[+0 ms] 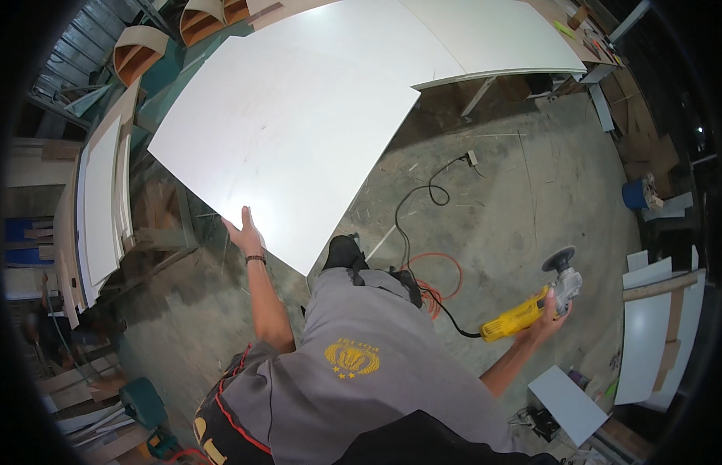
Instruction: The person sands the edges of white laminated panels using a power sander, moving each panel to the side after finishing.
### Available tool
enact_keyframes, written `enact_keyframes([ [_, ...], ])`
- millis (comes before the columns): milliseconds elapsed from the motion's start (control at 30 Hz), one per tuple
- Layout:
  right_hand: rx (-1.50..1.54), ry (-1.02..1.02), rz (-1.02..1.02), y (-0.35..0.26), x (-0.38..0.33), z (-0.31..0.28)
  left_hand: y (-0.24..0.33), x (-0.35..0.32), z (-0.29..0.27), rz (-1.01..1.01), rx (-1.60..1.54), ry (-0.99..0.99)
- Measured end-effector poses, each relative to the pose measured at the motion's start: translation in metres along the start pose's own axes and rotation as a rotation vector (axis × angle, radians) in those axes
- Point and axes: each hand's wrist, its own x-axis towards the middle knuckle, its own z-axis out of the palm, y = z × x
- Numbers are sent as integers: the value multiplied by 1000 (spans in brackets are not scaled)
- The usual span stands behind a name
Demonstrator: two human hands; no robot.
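Nearest, right hand (549, 316) closed around a yellow angle grinder (532, 306) held out over the concrete floor (524, 194), left hand (243, 230) spread flat on the near edge of a large white panel (283, 132), farther off, a blue bucket (635, 194) holding scraps.

A woodworking shop: large white panels (283, 132) lie on supports over a dusty concrete floor (524, 201), more white boards (101, 201) lean at the left wall, and curved plywood pieces (140, 50) (2 at least), an orange cable (442, 271) and offcuts lie about.
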Motion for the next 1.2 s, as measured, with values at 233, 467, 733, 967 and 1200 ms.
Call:
enact_keyframes([
  [233,21,-1,-78,2,-7,0,26,-5,-53,-55,281,-54],
  [467,-83,-39,-59,-14,-32,47,3,81,-171,-5,361,-139],
  [733,-42,-129,-83,-26,-40,153,18,146,-147,6,480,-254],
  [967,-32,-244,-74,-31,-92,208,15,229,-120,51,492,-393],
  [1200,-49,-210,-24,-13,-130,200,29,287,-55,71,631,-622],
])
